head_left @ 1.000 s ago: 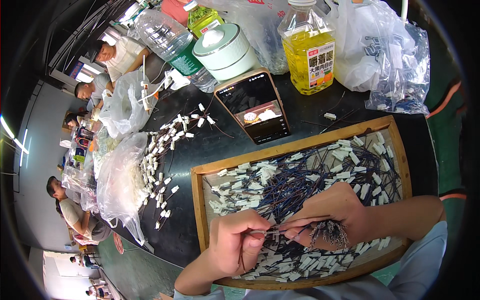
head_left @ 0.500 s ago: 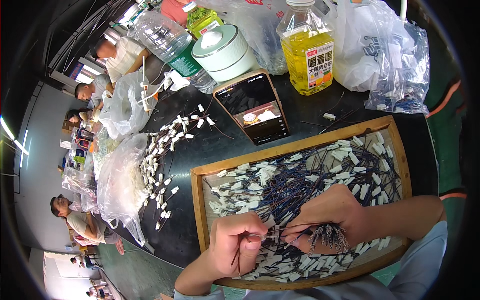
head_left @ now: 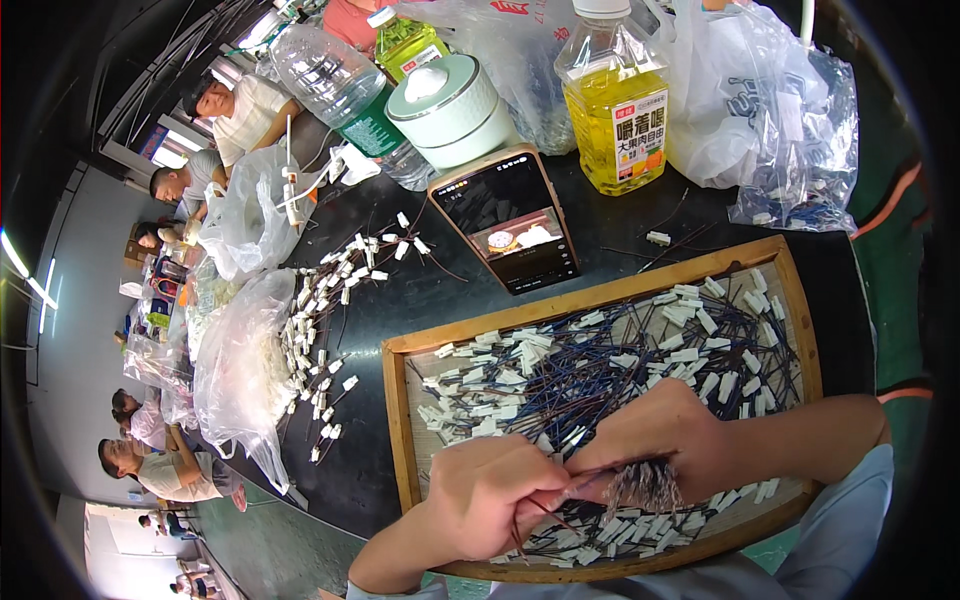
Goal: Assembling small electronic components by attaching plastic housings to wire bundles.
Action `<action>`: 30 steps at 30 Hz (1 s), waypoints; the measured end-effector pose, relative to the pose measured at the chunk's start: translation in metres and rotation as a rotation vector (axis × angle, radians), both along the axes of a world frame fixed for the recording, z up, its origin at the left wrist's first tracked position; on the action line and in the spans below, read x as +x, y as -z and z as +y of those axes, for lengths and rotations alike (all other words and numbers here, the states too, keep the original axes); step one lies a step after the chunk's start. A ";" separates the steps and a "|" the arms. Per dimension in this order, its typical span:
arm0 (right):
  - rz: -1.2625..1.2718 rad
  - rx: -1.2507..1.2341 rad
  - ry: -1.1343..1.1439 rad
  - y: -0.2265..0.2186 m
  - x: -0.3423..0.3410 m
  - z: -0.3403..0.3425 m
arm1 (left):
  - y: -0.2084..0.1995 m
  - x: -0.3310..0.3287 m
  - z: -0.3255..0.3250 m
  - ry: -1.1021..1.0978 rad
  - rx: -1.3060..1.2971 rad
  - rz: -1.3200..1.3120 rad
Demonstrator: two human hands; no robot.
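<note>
My right hand (head_left: 655,435) is closed around a bundle of thin wires (head_left: 645,487), whose bare metal-tipped ends fan out below the fingers. Close against it, my left hand (head_left: 490,495) pinches brown wires (head_left: 550,512), with loose lengths poking out under the thumb. The fingertips of both hands nearly meet, and what lies between them is partly hidden. Both hands are over a wooden-framed tray (head_left: 400,430) heaped with dark blue and brown wires (head_left: 580,385) that carry small white plastic connectors (head_left: 530,350).
Beyond the tray a phone (head_left: 510,220) leans on a pale green round container (head_left: 450,115). A yellow drink bottle (head_left: 615,110), a large clear bottle (head_left: 345,100) and plastic bags (head_left: 245,350) stand around. More connectors (head_left: 325,290) lie on the black table (head_left: 365,440). Several people sit at left.
My left hand has moved right and slightly up, closer to my right hand, and the gap between the fingertips has narrowed. The right hand stays nearly in place, still gripping the wire bundle.
</note>
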State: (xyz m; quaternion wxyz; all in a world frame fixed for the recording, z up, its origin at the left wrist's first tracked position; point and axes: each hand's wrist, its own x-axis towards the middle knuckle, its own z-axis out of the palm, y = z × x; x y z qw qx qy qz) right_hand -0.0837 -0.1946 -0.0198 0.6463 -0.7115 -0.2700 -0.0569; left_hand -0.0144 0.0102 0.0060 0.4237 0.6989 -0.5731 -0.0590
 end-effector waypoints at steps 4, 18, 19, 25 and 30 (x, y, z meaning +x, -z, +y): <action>0.127 -0.018 0.141 -0.003 -0.001 -0.004 | 0.010 -0.002 0.008 -0.269 -0.217 0.047; 0.215 0.053 0.270 -0.002 0.004 0.006 | 0.005 0.037 0.019 -0.179 -0.494 1.502; 0.215 0.053 0.271 -0.001 0.004 0.006 | 0.005 0.036 0.018 -0.179 -0.494 1.503; 0.235 0.057 0.276 -0.005 0.003 0.005 | 0.003 0.031 0.005 -0.364 -0.676 1.433; 0.395 0.060 0.214 -0.012 0.001 0.000 | -0.001 0.028 0.010 -0.324 -0.692 1.501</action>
